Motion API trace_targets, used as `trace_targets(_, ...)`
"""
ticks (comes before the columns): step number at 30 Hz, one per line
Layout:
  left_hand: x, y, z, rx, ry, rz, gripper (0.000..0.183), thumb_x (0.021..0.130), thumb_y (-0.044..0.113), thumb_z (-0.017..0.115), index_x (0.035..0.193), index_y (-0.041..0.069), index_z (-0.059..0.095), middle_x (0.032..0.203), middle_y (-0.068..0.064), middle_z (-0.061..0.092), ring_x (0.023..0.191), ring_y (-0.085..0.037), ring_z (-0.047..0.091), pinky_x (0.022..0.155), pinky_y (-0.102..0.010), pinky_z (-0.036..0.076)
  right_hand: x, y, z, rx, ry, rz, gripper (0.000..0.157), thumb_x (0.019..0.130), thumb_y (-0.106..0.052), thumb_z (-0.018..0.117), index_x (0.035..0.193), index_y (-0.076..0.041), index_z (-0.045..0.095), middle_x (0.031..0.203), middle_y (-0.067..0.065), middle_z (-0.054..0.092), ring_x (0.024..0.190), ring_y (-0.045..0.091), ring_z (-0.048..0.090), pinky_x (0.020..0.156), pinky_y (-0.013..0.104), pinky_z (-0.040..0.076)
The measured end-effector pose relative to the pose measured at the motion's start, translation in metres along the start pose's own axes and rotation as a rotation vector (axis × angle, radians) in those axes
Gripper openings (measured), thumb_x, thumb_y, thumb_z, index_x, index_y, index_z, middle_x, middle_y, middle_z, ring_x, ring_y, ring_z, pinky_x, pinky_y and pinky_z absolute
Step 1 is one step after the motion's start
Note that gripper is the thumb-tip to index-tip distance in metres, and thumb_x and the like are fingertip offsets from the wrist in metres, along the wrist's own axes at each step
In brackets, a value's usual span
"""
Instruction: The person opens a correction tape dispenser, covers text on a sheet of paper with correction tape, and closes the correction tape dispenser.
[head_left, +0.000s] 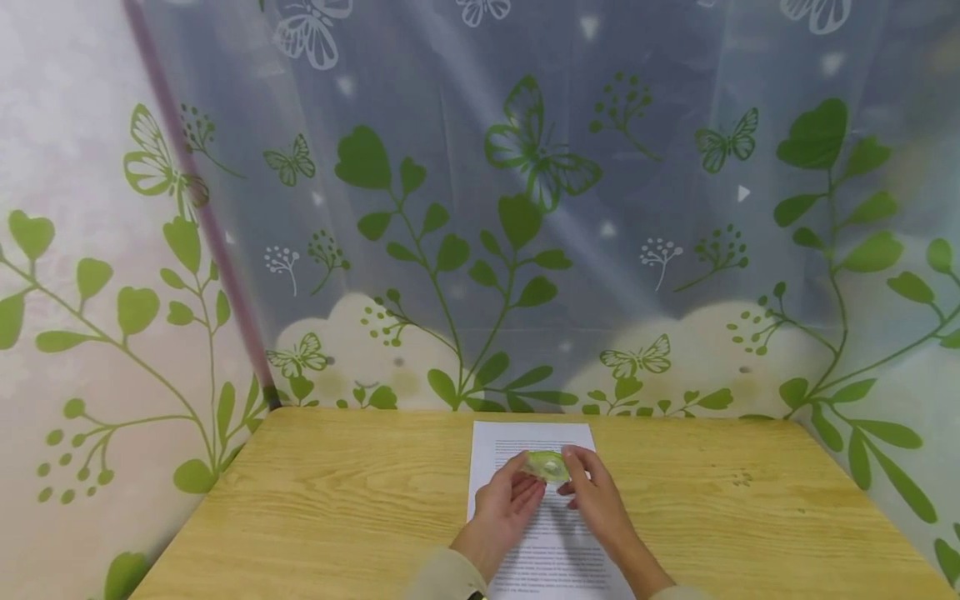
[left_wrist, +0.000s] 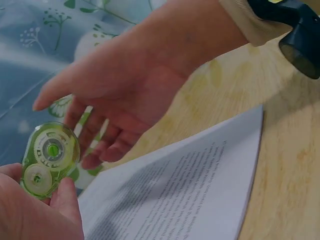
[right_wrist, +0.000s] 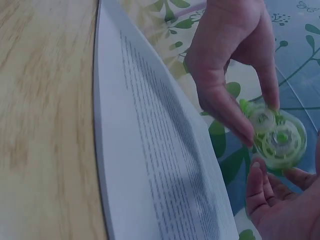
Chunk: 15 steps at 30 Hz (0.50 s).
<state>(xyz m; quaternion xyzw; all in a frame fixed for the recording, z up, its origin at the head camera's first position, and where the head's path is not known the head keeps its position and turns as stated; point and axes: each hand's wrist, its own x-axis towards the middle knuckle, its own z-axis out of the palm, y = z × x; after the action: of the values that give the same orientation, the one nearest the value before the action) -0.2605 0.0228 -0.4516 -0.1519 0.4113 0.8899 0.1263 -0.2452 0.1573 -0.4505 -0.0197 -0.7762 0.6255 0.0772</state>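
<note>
A green, see-through correction tape [head_left: 550, 467] is held just above a printed sheet [head_left: 551, 542], its two round reels showing clearly in the left wrist view. My left hand [head_left: 507, 504] pinches one end of it between thumb and fingers, as the right wrist view also shows. At the other end is my right hand [head_left: 602, 504], palm turned toward the tape. Its fingers are loosely extended in the left wrist view. Whether the right fingertips touch the tape, I cannot tell. No cap or tip of the tape shows clearly.
The paper lies on a light wooden table [head_left: 360, 500], and looks like a thin stack in the right wrist view. A curtain [head_left: 465, 208] printed with leaves and butterflies hangs along the table's back. A dark wrist device [left_wrist: 302, 42] sits on my right wrist.
</note>
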Motion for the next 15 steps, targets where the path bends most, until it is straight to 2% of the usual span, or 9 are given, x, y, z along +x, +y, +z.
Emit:
trace_targets(4, -0.003, -0.006, 0.005, -0.011, 0.005, -0.015, 0.053, 0.087, 0.024, 0.070, 0.117, -0.016, 0.051, 0.098, -0.016, 0.060, 0.091, -0.022, 0.062, 0.089, -0.032, 0.049, 0.002, -0.001, 0.007, -0.018, 0.019, -0.011, 0.049, 0.100, -0.042, 0.047, 0.121, 0.002, 0.053, 0.100, 0.013, 0.058, 0.071, 0.020, 0.057, 0.057, 0.030, 0.046)
trace_targets(8, -0.010, -0.009, 0.011, 0.003, 0.011, -0.021, 0.056, 0.087, 0.026, 0.070, 0.119, -0.016, 0.051, 0.101, -0.016, 0.061, 0.093, -0.022, 0.062, 0.089, -0.033, 0.049, 0.003, -0.002, 0.010, -0.101, 0.057, -0.004, 0.052, 0.099, -0.048, 0.045, 0.112, 0.001, 0.053, 0.090, 0.010, 0.059, 0.070, 0.018, 0.055, 0.059, 0.030, 0.045)
trace_targets(11, -0.015, -0.010, 0.014, 0.026, 0.018, -0.014, 0.060, 0.087, 0.028, 0.070, 0.121, -0.017, 0.050, 0.102, -0.017, 0.061, 0.094, -0.022, 0.062, 0.088, -0.033, 0.049, 0.003, -0.003, 0.010, -0.178, 0.102, -0.024, 0.050, 0.099, -0.048, 0.043, 0.107, 0.000, 0.054, 0.090, 0.009, 0.060, 0.076, 0.019, 0.055, 0.064, 0.032, 0.044)
trace_targets(15, -0.016, -0.010, 0.012, 0.067, 0.010, -0.017, 0.060, 0.085, 0.031, 0.072, 0.116, -0.016, 0.052, 0.098, -0.016, 0.061, 0.092, -0.022, 0.063, 0.085, -0.032, 0.051, 0.004, -0.003, 0.010, -0.231, 0.141, -0.042, 0.044, 0.099, -0.046, 0.045, 0.100, -0.003, 0.055, 0.093, 0.010, 0.060, 0.084, 0.023, 0.052, 0.070, 0.035, 0.041)
